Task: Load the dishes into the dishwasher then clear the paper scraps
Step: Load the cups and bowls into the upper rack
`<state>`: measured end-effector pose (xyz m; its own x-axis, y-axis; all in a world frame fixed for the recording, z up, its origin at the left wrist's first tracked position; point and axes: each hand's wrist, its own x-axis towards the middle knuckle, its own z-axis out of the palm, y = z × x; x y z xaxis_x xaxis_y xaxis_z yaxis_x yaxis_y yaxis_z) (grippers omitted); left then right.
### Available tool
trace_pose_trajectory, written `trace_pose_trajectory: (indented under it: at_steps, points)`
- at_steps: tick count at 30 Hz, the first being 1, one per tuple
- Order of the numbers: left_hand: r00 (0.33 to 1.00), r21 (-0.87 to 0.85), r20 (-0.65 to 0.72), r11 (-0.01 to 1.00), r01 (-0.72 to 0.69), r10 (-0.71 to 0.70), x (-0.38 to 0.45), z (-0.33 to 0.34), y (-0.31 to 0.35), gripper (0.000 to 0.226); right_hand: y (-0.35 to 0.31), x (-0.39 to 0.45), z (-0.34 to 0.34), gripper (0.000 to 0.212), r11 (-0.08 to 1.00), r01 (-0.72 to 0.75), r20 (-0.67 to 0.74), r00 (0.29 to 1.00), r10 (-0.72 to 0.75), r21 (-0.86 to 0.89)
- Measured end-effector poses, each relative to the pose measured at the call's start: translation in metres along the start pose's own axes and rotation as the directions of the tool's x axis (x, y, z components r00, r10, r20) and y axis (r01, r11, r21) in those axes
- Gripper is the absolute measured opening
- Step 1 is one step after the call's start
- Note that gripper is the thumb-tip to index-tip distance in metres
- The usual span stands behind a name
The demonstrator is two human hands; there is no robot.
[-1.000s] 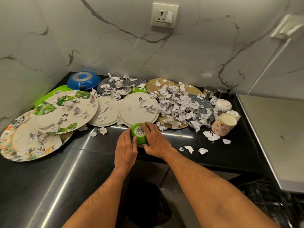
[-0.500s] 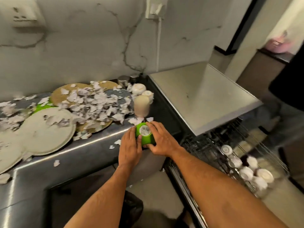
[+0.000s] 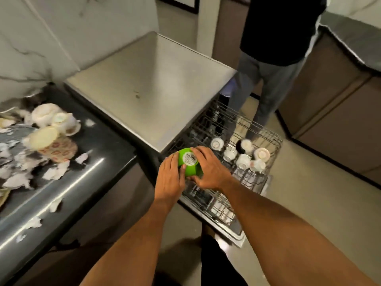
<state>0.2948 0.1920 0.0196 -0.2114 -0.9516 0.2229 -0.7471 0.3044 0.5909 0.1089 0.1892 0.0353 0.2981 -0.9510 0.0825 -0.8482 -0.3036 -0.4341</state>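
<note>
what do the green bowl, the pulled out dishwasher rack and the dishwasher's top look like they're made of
Green bowl: probably plastic, since the colour is uniform, bright and semi-matte, with a barcode sticker on its base. Dishwasher rack: thin grey wire grid, likely coated metal, though the coating itself cannot be confirmed. Dishwasher top: looks like brushed stainless steel, with a soft grey sheen and diffuse reflections.

A home kitchen is indicated by a dark counter (image 3: 99, 141), marble-look wall (image 3: 61, 38), and pulled-out dishwasher rack (image 3: 266, 178) holding cups (image 3: 261, 154).

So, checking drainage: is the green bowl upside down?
Yes. The green bowl is inverted: its labelled base faces up between both hands, above the rack.
</note>
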Motion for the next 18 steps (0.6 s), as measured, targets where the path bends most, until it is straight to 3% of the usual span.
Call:
trace_pose_trajectory:
  at_steps: [10,18]
  points:
    - [0.959,0.020,0.284,1.000,-0.020,0.013,0.097,0.142,0.058,0.049,0.161,0.006,-0.010,0.096,0.967,-0.253,0.006,0.968,0.253,0.035]
    - [0.893,0.050,0.446,0.998,0.047,-0.064,0.186,0.245,0.068,0.052,0.273,0.055,0.011,0.096,0.899,-0.438,0.033,0.899,0.437,0.014]
